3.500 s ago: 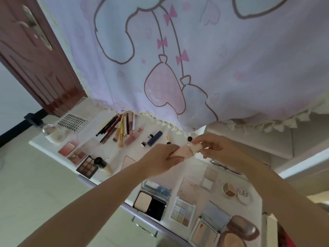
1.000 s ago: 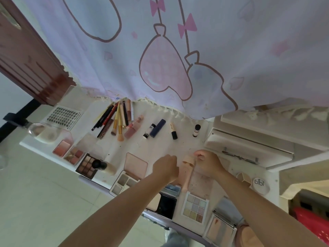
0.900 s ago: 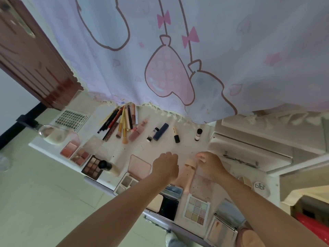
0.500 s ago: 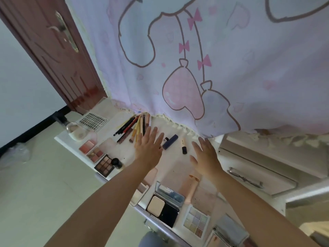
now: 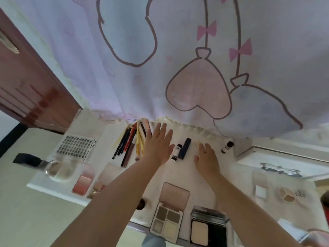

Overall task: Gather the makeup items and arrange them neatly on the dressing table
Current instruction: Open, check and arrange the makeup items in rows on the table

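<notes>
My left hand [image 5: 157, 142] lies flat with straight fingers over the right side of a row of pencils and brushes [image 5: 128, 142] at the back of the white dressing table [image 5: 188, 173]. My right hand [image 5: 206, 157] rests open on the table just right of a navy tube [image 5: 184, 148] and a small white-and-black tube [image 5: 176, 152]. It covers a lipstick, of which only a pale tip shows. A small dark-capped bottle [image 5: 227, 147] lies further right. Neither hand holds anything.
Open palettes [image 5: 167, 221], a powder compact [image 5: 207, 229] and a blush [image 5: 82, 182] lie along the front edge. A lash tray [image 5: 76, 146] and a glass bowl [image 5: 59, 169] sit at the left. A printed curtain [image 5: 178, 59] hangs behind; a drawer unit [image 5: 277, 163] is right.
Both hands let go of the pink tube, which was laid on the table, and moved to the back row. They now lie flat there. The camera has tilted down and closer.
</notes>
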Demonstrator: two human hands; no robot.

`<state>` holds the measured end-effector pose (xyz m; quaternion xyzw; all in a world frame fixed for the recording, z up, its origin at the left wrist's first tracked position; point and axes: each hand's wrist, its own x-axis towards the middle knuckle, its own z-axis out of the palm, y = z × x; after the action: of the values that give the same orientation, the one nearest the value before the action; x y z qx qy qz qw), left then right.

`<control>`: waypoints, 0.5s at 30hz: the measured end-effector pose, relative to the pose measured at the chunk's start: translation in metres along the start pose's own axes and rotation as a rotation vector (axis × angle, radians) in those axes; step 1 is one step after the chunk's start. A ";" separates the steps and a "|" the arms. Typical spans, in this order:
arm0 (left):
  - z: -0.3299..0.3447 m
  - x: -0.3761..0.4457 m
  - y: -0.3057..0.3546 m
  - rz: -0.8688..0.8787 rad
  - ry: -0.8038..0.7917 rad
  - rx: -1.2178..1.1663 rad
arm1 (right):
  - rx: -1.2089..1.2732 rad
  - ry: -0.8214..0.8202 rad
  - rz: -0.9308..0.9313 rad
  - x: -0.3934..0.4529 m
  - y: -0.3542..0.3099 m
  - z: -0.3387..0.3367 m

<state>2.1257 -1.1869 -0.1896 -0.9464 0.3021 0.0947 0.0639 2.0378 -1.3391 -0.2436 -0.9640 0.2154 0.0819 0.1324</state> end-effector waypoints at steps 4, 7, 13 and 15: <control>0.002 0.007 -0.014 0.101 -0.072 -0.005 | -0.032 -0.012 0.157 0.003 -0.009 0.002; 0.003 0.014 -0.018 0.184 -0.111 -0.006 | 0.045 -0.022 0.225 0.000 -0.011 -0.003; -0.021 0.022 0.002 0.407 -0.177 -0.177 | 0.439 0.149 0.237 -0.023 -0.008 -0.058; -0.032 0.018 0.018 0.467 -0.219 -0.351 | 0.564 0.193 0.178 -0.035 -0.009 -0.082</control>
<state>2.1339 -1.2168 -0.1635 -0.8322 0.4815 0.2591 -0.0918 2.0188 -1.3415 -0.1565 -0.8699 0.3246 -0.0616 0.3662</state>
